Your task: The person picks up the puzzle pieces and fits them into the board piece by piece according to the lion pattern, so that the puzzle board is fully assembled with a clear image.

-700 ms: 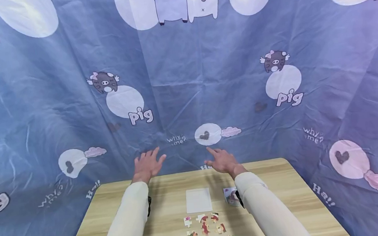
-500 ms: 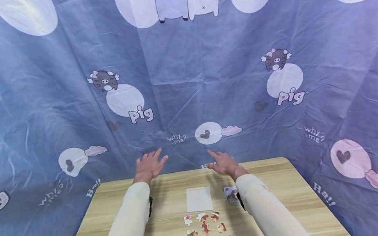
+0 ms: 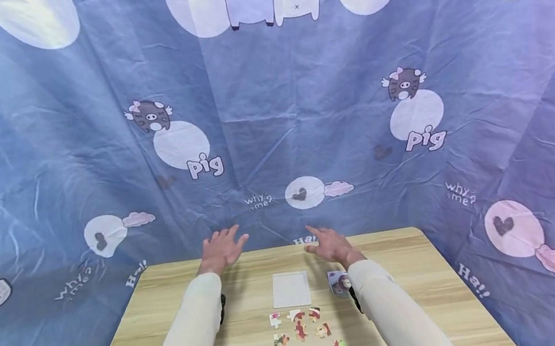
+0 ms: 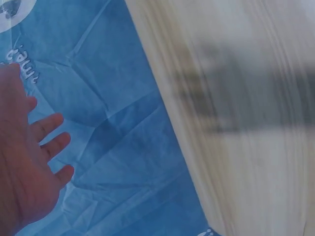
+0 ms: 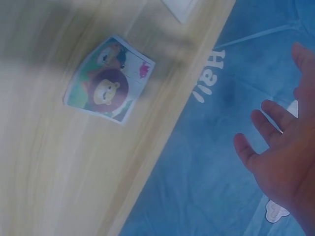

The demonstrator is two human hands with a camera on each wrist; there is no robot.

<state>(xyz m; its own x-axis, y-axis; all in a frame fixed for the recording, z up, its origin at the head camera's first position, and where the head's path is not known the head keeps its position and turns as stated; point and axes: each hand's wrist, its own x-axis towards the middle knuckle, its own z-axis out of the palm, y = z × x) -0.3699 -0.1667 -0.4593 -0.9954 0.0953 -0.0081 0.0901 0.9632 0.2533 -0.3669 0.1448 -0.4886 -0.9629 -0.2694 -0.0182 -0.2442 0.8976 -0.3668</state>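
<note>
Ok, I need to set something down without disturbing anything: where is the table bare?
Bare table shows left of the left sleeve and right of the right sleeve, plus a strip between the left sleeve and white board. It's crowded on the board's near side, where loose puzzle pieces spread, and by the right sleeve, where the picture card lies.

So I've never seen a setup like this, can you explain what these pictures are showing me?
There's no machine here, just a person's bare left hand and right hand. The widest picture is taken from the person's head, looking forward and down; the other two are taken from each wrist. On the wood-grain table lie loose jigsaw pieces, a white rectangular board and a lion picture card. Behind hangs a blue pig-print cloth. Neither hand holds anything; both are raised with fingers extended.
</note>
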